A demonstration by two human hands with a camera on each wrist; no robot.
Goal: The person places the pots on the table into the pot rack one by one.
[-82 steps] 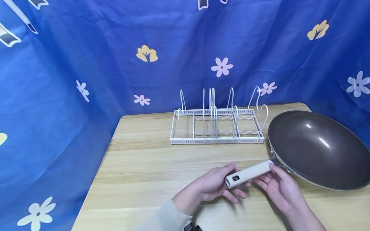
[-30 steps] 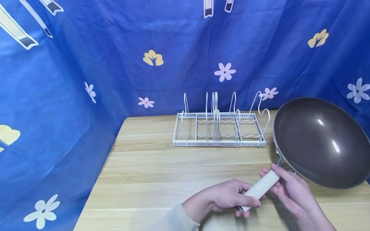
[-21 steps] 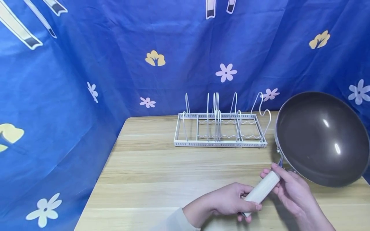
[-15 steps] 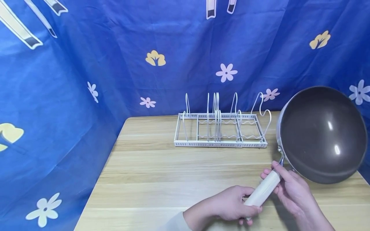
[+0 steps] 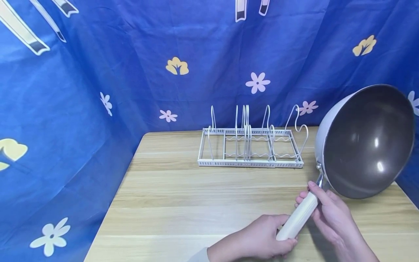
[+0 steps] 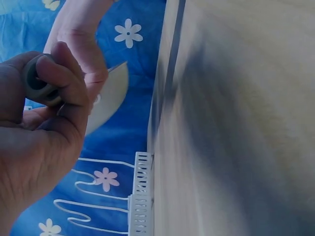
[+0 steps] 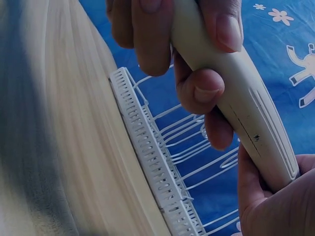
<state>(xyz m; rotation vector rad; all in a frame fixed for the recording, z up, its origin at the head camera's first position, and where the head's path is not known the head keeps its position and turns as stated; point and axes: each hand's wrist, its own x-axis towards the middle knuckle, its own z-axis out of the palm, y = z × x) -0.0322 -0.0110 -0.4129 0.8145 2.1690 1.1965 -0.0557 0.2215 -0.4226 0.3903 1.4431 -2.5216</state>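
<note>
A wok [image 5: 370, 145] with a dark inside and a pale outside is held up at the right, tilted so that its bowl faces right. Its long off-white handle [image 5: 298, 217] points down and to the left. My left hand [image 5: 258, 236] grips the handle's end; in the left wrist view its fingers curl round the hollow tip. Higher up, close to the metal neck, my right hand [image 5: 334, 214] holds the same handle with thumb and fingers. The right wrist view shows both hands on the handle [image 7: 246, 108].
A white wire pan rack [image 5: 250, 162] with upright dividers stands at the back of the wooden table [image 5: 170, 203], left of the wok. Blue patterned cloth [image 5: 203, 47] hangs behind the table and along its left side.
My left hand has closed round the handle's end and moved down and right. The wok has tipped from nearly flat to steeply tilted, its far rim rising. My right hand stays near the neck.
</note>
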